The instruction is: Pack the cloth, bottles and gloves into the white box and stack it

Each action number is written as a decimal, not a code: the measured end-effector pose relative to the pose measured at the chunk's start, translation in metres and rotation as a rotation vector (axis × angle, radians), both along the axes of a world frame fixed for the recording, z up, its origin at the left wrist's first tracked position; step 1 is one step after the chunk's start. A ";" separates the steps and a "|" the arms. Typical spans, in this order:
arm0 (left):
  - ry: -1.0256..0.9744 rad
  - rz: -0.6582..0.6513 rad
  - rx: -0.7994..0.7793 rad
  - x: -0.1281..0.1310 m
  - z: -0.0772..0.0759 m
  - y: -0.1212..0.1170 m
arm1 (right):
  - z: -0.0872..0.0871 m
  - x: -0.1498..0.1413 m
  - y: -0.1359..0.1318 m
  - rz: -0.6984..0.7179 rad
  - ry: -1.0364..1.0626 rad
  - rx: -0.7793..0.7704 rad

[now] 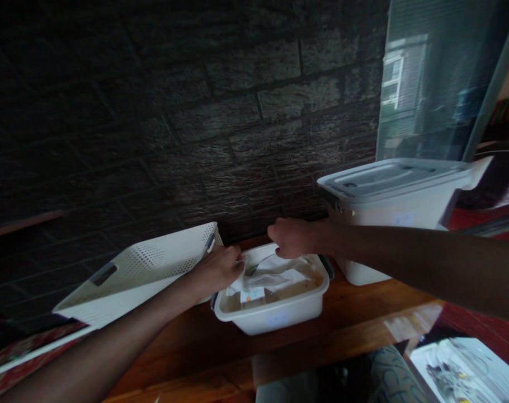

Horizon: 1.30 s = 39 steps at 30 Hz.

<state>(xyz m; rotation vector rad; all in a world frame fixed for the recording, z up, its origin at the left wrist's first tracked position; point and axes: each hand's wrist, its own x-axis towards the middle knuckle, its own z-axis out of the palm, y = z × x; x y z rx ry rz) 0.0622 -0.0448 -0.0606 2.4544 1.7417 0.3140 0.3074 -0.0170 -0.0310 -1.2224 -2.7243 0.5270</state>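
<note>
A white plastic tub (275,313) stands on the wooden table, holding a crumpled thin white sheet (282,278) that could be a plastic bag or cloth. My left hand (223,266) is closed at the tub's left rim, pinching an edge of the sheet. Over the back rim, my right hand (294,238) is closed with its fingertips down on the sheet's far side. A small pale piece with an orange mark (252,295) lies inside at the front left. The tub's brownish bottom shows partly; what lies beneath the sheet is hidden.
A white perforated basket (154,254) is to the left, behind my left forearm. At the right stands a lidded white storage box (397,207), partly behind my right arm. A dark brick wall (237,123) rises behind. A white tray (468,375) with small items sits low at the right.
</note>
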 end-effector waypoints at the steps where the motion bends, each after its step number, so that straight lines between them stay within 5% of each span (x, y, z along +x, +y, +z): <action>1: -0.003 -0.003 -0.002 0.000 0.000 0.001 | 0.001 -0.002 -0.003 0.048 -0.011 0.023; 7: -0.028 -0.020 -0.002 0.003 0.004 0.003 | -0.009 -0.014 -0.018 0.323 -0.089 -0.004; 13: -0.072 -0.001 0.027 0.008 0.016 0.004 | -0.004 0.005 -0.019 0.253 -0.058 0.137; 20: 0.043 0.003 -0.026 0.001 0.001 -0.002 | -0.013 0.014 -0.034 0.193 -0.087 0.150; 25: 0.142 0.043 0.055 0.008 0.016 -0.020 | -0.010 0.006 -0.029 0.199 -0.005 0.168; 29: 0.135 -0.071 0.023 0.012 0.028 -0.031 | -0.013 0.006 -0.021 0.305 0.032 0.099; 39: 0.089 -0.304 0.010 0.003 0.022 -0.054 | -0.030 0.006 -0.030 0.362 0.029 0.131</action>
